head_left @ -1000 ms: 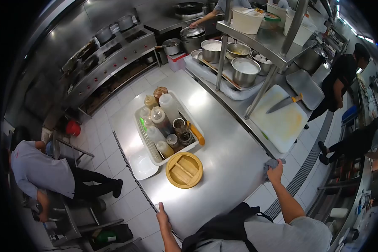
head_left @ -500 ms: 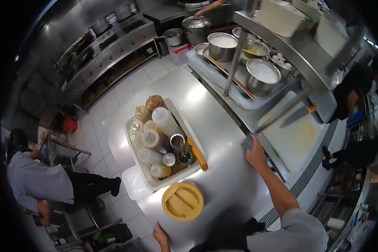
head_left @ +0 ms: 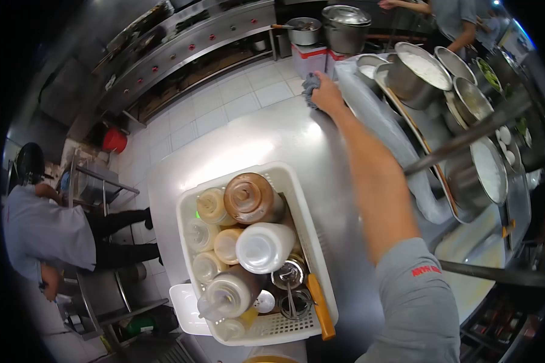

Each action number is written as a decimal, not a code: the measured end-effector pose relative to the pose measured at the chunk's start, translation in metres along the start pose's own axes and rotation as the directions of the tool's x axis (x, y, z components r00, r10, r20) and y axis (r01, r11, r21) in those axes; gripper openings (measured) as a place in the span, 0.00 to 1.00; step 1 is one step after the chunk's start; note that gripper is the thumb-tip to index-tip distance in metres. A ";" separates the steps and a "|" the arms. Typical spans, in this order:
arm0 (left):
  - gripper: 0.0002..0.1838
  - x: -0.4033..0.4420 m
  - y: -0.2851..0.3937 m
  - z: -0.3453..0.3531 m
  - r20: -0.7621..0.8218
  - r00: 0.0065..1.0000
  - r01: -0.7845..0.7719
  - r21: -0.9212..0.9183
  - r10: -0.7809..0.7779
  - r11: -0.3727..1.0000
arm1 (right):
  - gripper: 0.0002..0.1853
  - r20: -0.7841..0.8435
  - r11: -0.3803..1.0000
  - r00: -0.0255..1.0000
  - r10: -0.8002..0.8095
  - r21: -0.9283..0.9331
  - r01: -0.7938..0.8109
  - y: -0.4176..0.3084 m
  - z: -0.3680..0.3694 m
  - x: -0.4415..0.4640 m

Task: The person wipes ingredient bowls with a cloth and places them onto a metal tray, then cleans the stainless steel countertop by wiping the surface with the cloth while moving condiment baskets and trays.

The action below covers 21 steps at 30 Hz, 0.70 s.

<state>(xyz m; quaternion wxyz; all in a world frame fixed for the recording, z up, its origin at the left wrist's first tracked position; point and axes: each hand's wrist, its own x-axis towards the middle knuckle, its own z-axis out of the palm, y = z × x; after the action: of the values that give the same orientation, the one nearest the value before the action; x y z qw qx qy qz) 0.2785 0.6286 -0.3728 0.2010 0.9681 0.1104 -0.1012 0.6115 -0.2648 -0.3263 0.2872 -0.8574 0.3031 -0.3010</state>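
Observation:
My right hand (head_left: 329,97) is stretched out to the far right corner of the steel table (head_left: 260,138), fingers closed round a crumpled grey cloth (head_left: 310,91) pressed near the edge. My left hand is out of view. Nearer to me on the table stands a white plastic basket (head_left: 307,221) with several squeeze bottles, among them a brown one (head_left: 248,197) and a large white one (head_left: 262,248). An orange handle (head_left: 320,307) leans on the basket's right side. A white dish (head_left: 186,308) sits at its lower left. Only a sliver of a yellow lid (head_left: 269,359) shows below.
Steel bowls of white powder (head_left: 424,69) stand on the counter to the right, behind a metal shelf post and a plastic-wrapped edge (head_left: 375,121). A person in a grey shirt (head_left: 51,227) works at the left. Another person's arm (head_left: 463,37) shows at top right. Pots (head_left: 346,33) stand beyond the table.
My right hand has moved with the cloth from the table's right edge to its far corner. My left hand has left the view. The view has shifted forward over the basket.

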 end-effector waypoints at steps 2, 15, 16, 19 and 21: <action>0.31 0.001 0.026 -0.015 0.184 0.942 0.290 -0.023 -0.281 0.957 | 0.24 -0.174 0.934 0.922 -0.346 0.029 0.356 -0.016 -0.002 0.017; 0.29 0.002 0.056 -0.014 0.024 1.000 0.018 -0.097 -0.015 0.995 | 0.24 0.803 0.275 0.595 0.030 -0.579 0.768 -0.009 -0.109 -0.078; 0.30 0.006 0.063 -0.014 0.025 1.000 0.016 -0.086 -0.014 0.996 | 0.24 0.815 0.185 0.576 0.073 -0.578 0.795 -0.017 -0.121 -0.095; 0.31 -0.001 0.083 -0.020 0.040 0.999 0.026 -0.144 -0.020 0.989 | 0.25 0.865 0.092 0.460 0.201 -0.484 0.870 -0.037 -0.169 -0.168; 0.31 -0.002 0.096 -0.025 0.034 0.999 0.019 -0.227 -0.011 0.974 | 0.24 0.891 0.117 0.369 0.263 -0.409 0.905 -0.045 -0.203 -0.218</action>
<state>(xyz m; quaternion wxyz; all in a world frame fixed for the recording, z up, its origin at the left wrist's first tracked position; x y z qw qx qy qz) 0.3046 0.5531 -0.3145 0.3115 0.9361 0.1254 -0.1051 0.3481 -0.1477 -0.2377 -0.2903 -0.8917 -0.0282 0.3462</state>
